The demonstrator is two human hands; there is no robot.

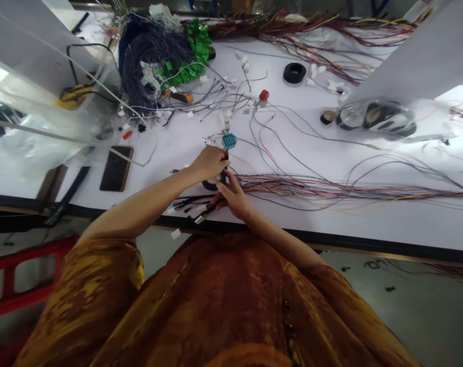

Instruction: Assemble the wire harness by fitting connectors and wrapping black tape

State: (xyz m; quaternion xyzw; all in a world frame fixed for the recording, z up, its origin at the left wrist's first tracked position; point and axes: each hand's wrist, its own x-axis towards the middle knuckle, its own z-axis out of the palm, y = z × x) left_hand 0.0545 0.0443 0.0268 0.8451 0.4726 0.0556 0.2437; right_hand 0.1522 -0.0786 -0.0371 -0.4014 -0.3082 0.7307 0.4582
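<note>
My left hand [211, 162] is closed on a black-wrapped wire bundle just below a teal connector [229, 140], which points away from me. My right hand [234, 198] is closed around the same bundle a little nearer the table edge. Partly hidden beneath my hands is a roll of black tape [209, 185]. Black-sleeved branches with white connectors [200, 218] stick out to the left of my right hand. From my hands, long loose wires [311, 187] in red, black, yellow and blue run off to the right across the white table [315, 220]. My fingers hide where the tape meets the bundle.
A phone [116, 168] lies at the left. Behind are a coil of dark wires [139, 66] with green connectors [198, 43], an orange-handled screwdriver [181, 96], a red connector [264, 95] and a black tape roll [294, 73]. Bagged tape rolls [387, 118] sit at the right.
</note>
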